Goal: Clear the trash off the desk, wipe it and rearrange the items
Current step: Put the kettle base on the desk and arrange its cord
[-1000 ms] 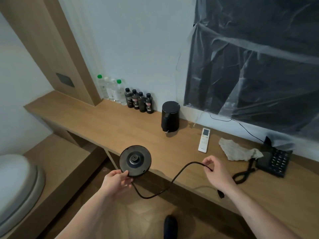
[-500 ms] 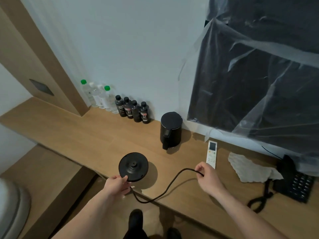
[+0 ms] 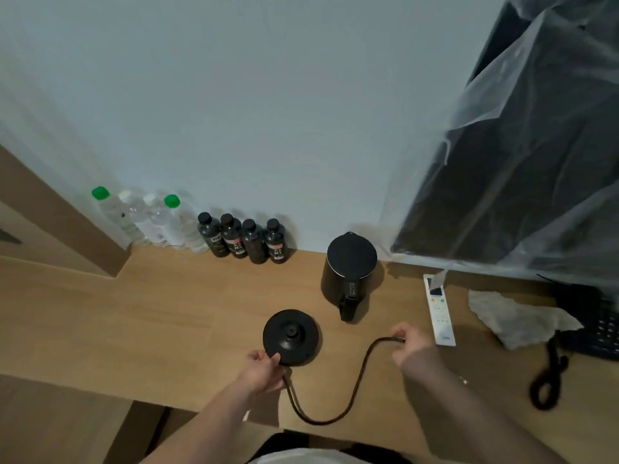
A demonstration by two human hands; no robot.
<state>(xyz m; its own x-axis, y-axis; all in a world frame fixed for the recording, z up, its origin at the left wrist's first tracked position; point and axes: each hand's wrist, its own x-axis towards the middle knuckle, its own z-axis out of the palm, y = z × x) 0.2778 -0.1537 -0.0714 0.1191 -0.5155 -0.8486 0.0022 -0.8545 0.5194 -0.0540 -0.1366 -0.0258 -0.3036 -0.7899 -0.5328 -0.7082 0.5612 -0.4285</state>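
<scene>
A round black kettle base (image 3: 290,336) lies flat on the wooden desk (image 3: 140,316). My left hand (image 3: 263,370) grips its near rim. Its black power cord (image 3: 351,393) loops toward the desk's front edge and back up to my right hand (image 3: 410,346), which pinches the cord's far end. The black kettle (image 3: 350,277) stands upright just beyond the base, apart from it. A crumpled grey cloth (image 3: 516,316) lies at the right.
Several clear water bottles (image 3: 150,219) and several dark bottles (image 3: 244,237) line the wall. A white remote (image 3: 440,313) lies right of the kettle. A black telephone (image 3: 599,323) with coiled cord sits at the far right, under a plastic-wrapped dark screen (image 3: 536,155).
The kettle base has moved from the desk's front edge farther onto the desk, toward the kettle. Both hands moved forward with the base and cord; the camera leaned closer.
</scene>
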